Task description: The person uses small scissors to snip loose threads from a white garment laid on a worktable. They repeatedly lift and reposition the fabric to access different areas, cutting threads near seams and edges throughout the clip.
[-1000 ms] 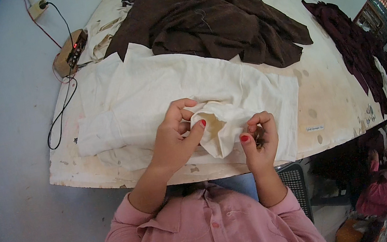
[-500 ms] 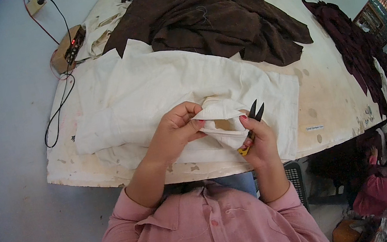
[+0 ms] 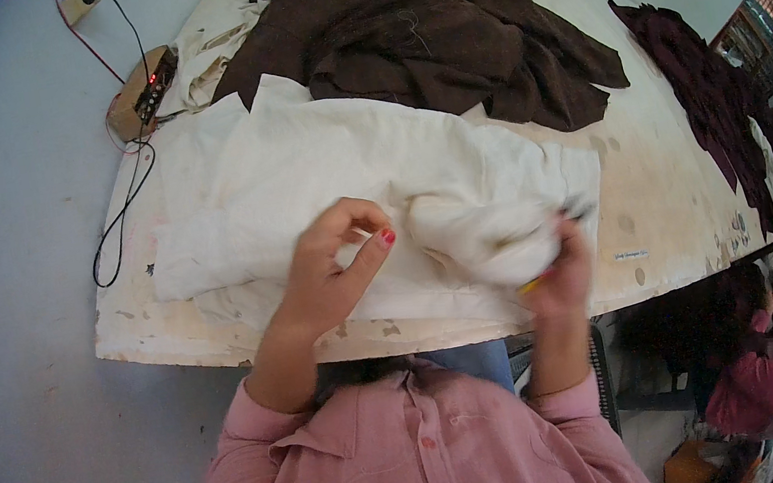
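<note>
Left hand [image 3: 335, 265]: the grip is partly curled, thumb held apart from the bent fingers, resting on or just above the cream-white woven cotton garment [image 3: 335, 174]. Whether any fabric is pinched between the fingers cannot be told; the hand appears placed to keep the cloth flat and steady. Right hand [image 3: 562, 264]: blurred, its grip closed around a bunched fold of the same garment, with a small yellow-handled tool [image 3: 533, 285] showing at the palm; its kind cannot be made out. The fold is raised off the surface, apparently so that its edge can be reached.

Left to right: a small brown box-shaped device with a red light [image 3: 143, 93] sits at the far left edge, beside a black cable [image 3: 123, 207] that hangs over the side. The cream garment lies spread across the near middle of the stained, off-white padded tabletop [image 3: 673, 196], directly before the person. A heap of dark brown cloth [image 3: 415, 35] lies behind it, overlapping its far edge, seemingly set aside. A dark maroon cloth [image 3: 719, 103] lies along the right rim, well apart. Another person in a pink garment [image 3: 744, 392] sits low at the right.
</note>
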